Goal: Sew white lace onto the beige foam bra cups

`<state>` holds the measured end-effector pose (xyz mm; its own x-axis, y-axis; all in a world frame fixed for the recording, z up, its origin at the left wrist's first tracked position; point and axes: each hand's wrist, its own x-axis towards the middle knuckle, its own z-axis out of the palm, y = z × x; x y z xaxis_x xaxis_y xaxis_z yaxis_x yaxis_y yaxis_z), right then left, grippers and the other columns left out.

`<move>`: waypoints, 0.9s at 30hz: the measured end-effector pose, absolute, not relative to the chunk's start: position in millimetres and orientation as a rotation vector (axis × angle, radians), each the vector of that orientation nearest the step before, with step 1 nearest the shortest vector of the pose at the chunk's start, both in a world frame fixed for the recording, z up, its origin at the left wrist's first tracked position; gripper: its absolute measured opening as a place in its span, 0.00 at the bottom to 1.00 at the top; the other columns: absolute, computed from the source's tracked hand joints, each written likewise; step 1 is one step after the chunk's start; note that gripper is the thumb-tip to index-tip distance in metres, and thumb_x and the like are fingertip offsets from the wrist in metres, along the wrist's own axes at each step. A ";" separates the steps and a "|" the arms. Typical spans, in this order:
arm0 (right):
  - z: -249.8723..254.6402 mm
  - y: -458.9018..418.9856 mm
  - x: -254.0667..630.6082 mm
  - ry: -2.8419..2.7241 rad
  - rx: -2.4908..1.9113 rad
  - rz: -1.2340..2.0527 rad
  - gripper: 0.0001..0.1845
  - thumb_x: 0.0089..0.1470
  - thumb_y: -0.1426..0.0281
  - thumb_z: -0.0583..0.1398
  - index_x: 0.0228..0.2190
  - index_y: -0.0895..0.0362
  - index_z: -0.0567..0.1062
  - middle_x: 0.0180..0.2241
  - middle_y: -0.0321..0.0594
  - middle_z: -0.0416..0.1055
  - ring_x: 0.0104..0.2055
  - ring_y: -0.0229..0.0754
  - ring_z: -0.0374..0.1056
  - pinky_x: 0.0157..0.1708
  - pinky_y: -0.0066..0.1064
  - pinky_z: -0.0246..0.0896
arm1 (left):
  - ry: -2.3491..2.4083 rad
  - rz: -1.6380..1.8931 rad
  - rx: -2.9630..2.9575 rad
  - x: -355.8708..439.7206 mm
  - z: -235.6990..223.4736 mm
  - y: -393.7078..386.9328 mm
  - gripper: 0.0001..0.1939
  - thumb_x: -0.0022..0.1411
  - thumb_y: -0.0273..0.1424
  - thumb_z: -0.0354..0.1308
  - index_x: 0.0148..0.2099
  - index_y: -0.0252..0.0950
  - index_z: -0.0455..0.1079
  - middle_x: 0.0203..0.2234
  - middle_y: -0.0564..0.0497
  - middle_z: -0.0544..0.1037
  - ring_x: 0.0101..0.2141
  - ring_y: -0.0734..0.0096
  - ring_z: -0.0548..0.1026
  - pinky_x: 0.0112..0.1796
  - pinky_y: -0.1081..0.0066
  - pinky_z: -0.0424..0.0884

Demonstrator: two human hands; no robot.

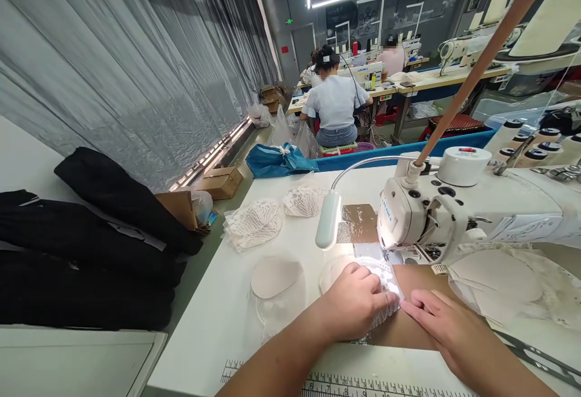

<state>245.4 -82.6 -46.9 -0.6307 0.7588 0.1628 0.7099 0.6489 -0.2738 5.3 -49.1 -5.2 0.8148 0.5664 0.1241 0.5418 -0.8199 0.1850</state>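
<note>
A rounded white lace piece (381,269) lies over a pale cup-shaped pad (330,273) in front of the sewing machine (408,209). My left hand (358,300) rests on top of it with curled fingers, thumb and fingertips gripping the lace near its right edge. At that same edge, the fingertips of my right hand (438,318) are closed on the lace corner, close to my left thumb. Both hands are just in front of the needle area, on the brown plate (417,324). The needle itself is hard to make out.
Lace bundles (254,224) and a beige cup (276,277) lie left on the white table (204,324). More pale cut pieces (503,276) are at right, near black scissors-like metal strip (540,354). A lamp (328,218) hangs over the work. A co-worker (336,100) sits ahead.
</note>
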 end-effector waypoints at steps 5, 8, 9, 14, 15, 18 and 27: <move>-54.5 -87.4 245.9 -2.623 -1.226 0.244 0.26 0.49 0.84 0.48 0.46 0.56 0.72 0.39 0.46 0.68 0.37 0.48 0.64 0.33 0.37 0.64 | 0.895 0.230 2.839 6.4 -3.7 -49.9 0.23 0.61 0.29 0.53 0.58 0.42 0.64 0.32 0.48 0.69 0.33 0.64 0.62 0.41 0.63 0.59; -56.2 -87.5 246.9 -2.616 -1.215 0.238 0.26 0.50 0.84 0.47 0.47 0.55 0.71 0.40 0.46 0.68 0.38 0.47 0.64 0.34 0.37 0.64 | 0.886 0.220 2.847 6.3 -3.6 -50.5 0.21 0.61 0.28 0.52 0.57 0.42 0.65 0.31 0.49 0.68 0.33 0.64 0.62 0.42 0.63 0.59; -56.2 -87.5 246.9 -2.613 -1.217 0.232 0.27 0.50 0.84 0.47 0.47 0.55 0.71 0.40 0.46 0.69 0.38 0.47 0.64 0.34 0.37 0.63 | 0.882 0.219 2.849 6.2 -3.5 -50.7 0.21 0.61 0.28 0.52 0.57 0.42 0.65 0.31 0.49 0.68 0.33 0.64 0.62 0.42 0.63 0.59; -51.3 -87.8 243.7 -2.602 -1.246 0.243 0.23 0.53 0.83 0.47 0.45 0.55 0.71 0.38 0.45 0.68 0.37 0.48 0.64 0.33 0.37 0.62 | 0.873 0.222 2.863 5.3 -3.4 -50.8 0.18 0.63 0.27 0.51 0.54 0.42 0.67 0.31 0.50 0.67 0.33 0.66 0.61 0.43 0.64 0.59; -49.5 -87.9 242.9 -2.595 -1.249 0.252 0.22 0.54 0.83 0.46 0.45 0.55 0.71 0.37 0.45 0.68 0.36 0.48 0.64 0.32 0.37 0.62 | 0.872 0.220 2.870 5.3 -3.7 -50.9 0.18 0.63 0.27 0.52 0.54 0.42 0.66 0.31 0.50 0.67 0.33 0.66 0.61 0.43 0.64 0.59; -44.2 -87.6 241.7 -2.542 -1.240 0.265 0.20 0.56 0.81 0.47 0.42 0.54 0.73 0.34 0.43 0.68 0.34 0.46 0.64 0.31 0.36 0.62 | 0.871 0.218 2.890 5.8 -5.0 -51.4 0.18 0.63 0.27 0.52 0.55 0.42 0.66 0.31 0.50 0.67 0.32 0.66 0.61 0.43 0.64 0.59; -42.5 -81.6 239.0 -2.518 -1.248 0.361 0.19 0.60 0.79 0.44 0.41 0.55 0.71 0.34 0.43 0.66 0.35 0.46 0.65 0.32 0.36 0.63 | 0.869 0.324 2.890 8.2 -6.0 -52.1 0.19 0.63 0.28 0.52 0.56 0.40 0.66 0.42 0.46 0.70 0.40 0.62 0.66 0.43 0.64 0.61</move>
